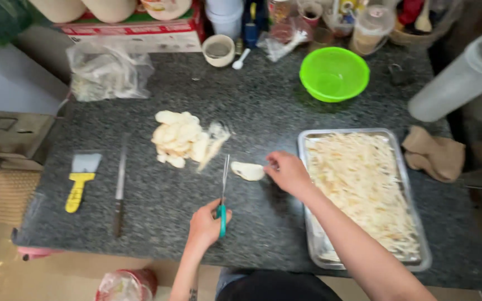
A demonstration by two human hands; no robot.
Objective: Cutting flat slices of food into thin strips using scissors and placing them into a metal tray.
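1. A pale flat slice lies on the dark speckled granite counter, between the two hands and just left of the metal tray.
2. The right hand rests at the slice's right end, fingers curled narrowly onto its edge.
3. The left hand grips the teal handles of a pair of scissors; the blades point away from the person, their tips just left of the slice.
4. A heap of similar pale slices sits beyond the scissors, well clear of the hands.
5. The tray, touching the right forearm, is filled with thin pale strips.
6. Farther left lie a long knife and a yellow-handled scraper, side by side.
7. At the back stand a bright green bowl, a clear plastic bag and a small cup; a crumpled brown cloth lies right of the tray.
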